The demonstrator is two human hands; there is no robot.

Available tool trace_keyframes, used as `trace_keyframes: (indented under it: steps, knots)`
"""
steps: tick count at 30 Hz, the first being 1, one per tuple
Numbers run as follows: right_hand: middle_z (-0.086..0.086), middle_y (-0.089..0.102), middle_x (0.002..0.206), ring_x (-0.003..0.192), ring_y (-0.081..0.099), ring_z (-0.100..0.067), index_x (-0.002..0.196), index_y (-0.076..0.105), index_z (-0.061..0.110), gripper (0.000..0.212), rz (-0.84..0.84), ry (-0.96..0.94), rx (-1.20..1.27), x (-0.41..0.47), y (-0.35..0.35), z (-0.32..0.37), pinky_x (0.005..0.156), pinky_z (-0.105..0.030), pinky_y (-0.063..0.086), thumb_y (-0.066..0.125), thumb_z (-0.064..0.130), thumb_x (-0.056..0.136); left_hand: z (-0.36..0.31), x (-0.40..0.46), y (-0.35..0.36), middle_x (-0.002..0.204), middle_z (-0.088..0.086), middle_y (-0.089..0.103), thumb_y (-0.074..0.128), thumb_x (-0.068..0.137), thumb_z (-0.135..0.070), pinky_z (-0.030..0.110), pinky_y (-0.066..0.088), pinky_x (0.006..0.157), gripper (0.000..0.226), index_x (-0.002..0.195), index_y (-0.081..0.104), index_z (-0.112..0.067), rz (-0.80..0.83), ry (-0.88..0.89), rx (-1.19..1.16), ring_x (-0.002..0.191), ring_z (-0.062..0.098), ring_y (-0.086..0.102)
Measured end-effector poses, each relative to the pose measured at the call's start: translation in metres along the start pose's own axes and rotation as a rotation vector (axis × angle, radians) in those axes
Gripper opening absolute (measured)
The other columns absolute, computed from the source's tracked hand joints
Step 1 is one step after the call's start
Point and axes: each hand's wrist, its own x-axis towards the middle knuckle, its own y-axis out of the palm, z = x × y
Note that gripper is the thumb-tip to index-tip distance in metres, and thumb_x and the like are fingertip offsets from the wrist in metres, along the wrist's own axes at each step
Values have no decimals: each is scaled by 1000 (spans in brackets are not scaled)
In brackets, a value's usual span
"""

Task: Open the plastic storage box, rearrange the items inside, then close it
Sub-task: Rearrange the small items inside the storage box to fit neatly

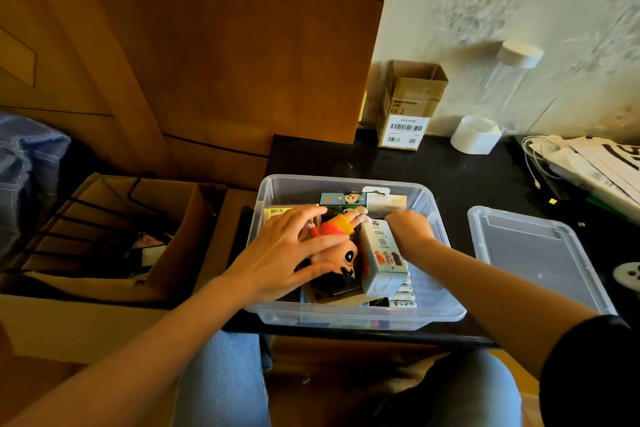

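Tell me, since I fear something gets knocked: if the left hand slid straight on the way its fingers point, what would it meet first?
Probably the small grey carton standing beside the cartoon figure that the left hand rests on; depth is unclear.

So it's a person seen from their own head cam, both arms coming in from the bottom of the frame. The left forearm (145, 333) is bare all the way from the lower left corner, no sleeve, watch or bracelet showing on it. The right arm has a black sleeve (588, 367) at the lower right edge, ending above the elbow area, bare forearm past that. Left hand (287, 253) and right hand (410, 229) are bare, no rings I can make out. Bottom centre you get the lap: light blue jeans (221, 388) on both thighs.
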Motion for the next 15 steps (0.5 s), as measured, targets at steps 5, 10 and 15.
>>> trace_keyframes:
  steps: [5,10,15]
  knots:
    - [-5,66,104,88,64,-15,109,62,16,19,24,-4,38,0,-3,1,77,-25,53,49,21,96,1,0,1,153,-3,21,39,89,-64,39,23,110,54,140,35,-47,-6,3,-4,140,17,17]
    - [-9,63,115,96,63,-21,124,57,11,32,71,1,22,-2,-23,-5,81,-27,52,55,15,92,3,0,2,151,-7,20,48,85,-64,38,22,111,58,140,34,-47,9,8,-9,139,14,16]
    - [2,64,119,105,60,-14,119,63,14,35,319,-149,89,-22,-55,-24,98,-24,43,67,20,84,2,1,2,145,-5,31,49,85,-64,32,23,106,61,139,41,-38,-22,24,-16,134,14,26]
